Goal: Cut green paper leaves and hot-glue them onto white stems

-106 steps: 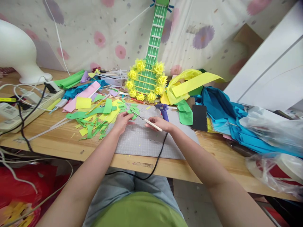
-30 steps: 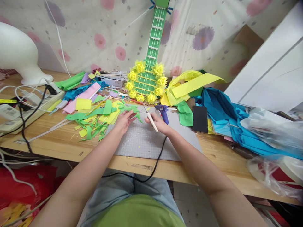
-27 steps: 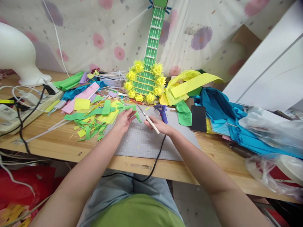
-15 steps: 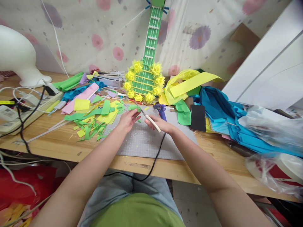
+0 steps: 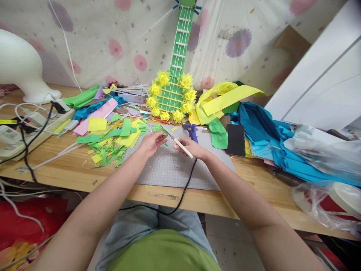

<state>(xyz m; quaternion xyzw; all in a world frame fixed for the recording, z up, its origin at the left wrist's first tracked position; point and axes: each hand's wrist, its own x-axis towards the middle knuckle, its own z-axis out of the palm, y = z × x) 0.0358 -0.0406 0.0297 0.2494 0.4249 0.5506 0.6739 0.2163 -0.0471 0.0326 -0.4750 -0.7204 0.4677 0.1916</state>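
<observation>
My right hand (image 5: 189, 147) is closed around scissors (image 5: 182, 147) with cream-white handles, their blades pointing up and to the left. My left hand (image 5: 153, 143) pinches a small piece of green paper (image 5: 164, 131) at its fingertips, close to the blade tips. Both hands are above a grey cutting mat (image 5: 169, 173). Just past my right hand lies a blue glue gun (image 5: 192, 132), its black cord running over the table edge. Several green leaf-shaped cuttings (image 5: 143, 129) lie behind my left hand.
A green paper guitar (image 5: 170, 98) ringed with yellow flowers leans against the wall. Green and yellow scraps (image 5: 113, 145) pile up at left, near a power strip (image 5: 36, 131). To the right are a dark phone (image 5: 236, 140), blue crepe paper (image 5: 255, 124) and a plastic bag (image 5: 327, 146).
The scissors have shifted slightly right and down, and their blades look closer together. My left hand has moved a little, with its fingers still around the green paper.
</observation>
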